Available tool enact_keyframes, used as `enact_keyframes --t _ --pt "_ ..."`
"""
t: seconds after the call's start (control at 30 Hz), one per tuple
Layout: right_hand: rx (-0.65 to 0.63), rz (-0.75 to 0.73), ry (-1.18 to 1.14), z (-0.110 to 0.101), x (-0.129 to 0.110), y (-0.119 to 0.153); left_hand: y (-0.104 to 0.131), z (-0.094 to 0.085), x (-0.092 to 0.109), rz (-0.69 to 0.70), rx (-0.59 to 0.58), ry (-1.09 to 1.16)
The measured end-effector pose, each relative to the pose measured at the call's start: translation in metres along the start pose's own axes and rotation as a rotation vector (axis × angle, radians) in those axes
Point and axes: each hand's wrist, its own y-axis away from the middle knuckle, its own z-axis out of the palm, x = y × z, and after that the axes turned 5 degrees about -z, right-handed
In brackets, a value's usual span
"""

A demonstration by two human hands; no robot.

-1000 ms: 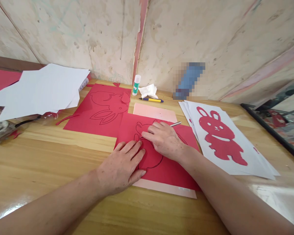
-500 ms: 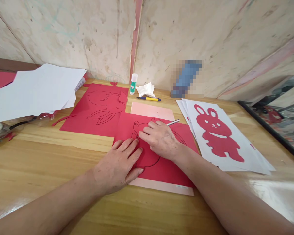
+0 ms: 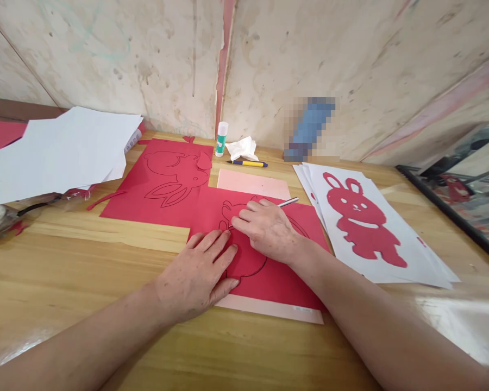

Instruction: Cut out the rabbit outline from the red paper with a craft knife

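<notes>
My left hand (image 3: 201,271) lies flat on a red paper sheet (image 3: 297,282), fingers stretched out and thumb apart. The sheet carries a black-outlined drawing, partly hidden under both hands. My right hand (image 3: 269,231) is closed around a slim silver craft knife (image 3: 288,201), its handle end sticking out to the upper right. Its tip meets the paper just beyond my left fingertips, though my fingers cover most of the tool. Beneath the sheet, a pale pink board (image 3: 269,312) shows at the near and far edges.
Another red sheet (image 3: 146,201) with a rabbit outline lies left. Behind stand a glue stick (image 3: 221,139), crumpled tissue (image 3: 243,148) and yellow-blue pen (image 3: 248,163). A red paper rabbit (image 3: 361,222) rests on white sheets at right; more white paper (image 3: 65,155) lies far left.
My right hand has shifted very slightly, with the craft knife still in it. The left hand stays pressed in the same place.
</notes>
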Motion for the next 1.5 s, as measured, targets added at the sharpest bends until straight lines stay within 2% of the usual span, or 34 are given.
enact_keyframes --t 0.17,1.5 --pt "-0.039 0.024 -0.001 0.0002 0.0012 0.0005 -0.0007 -0.0001 -0.0003 -0.005 -0.013 -0.001" --pt "-0.030 0.098 0.004 -0.0004 -0.0026 0.0030 -0.0003 -0.0003 0.0007 -0.006 0.009 -0.006"
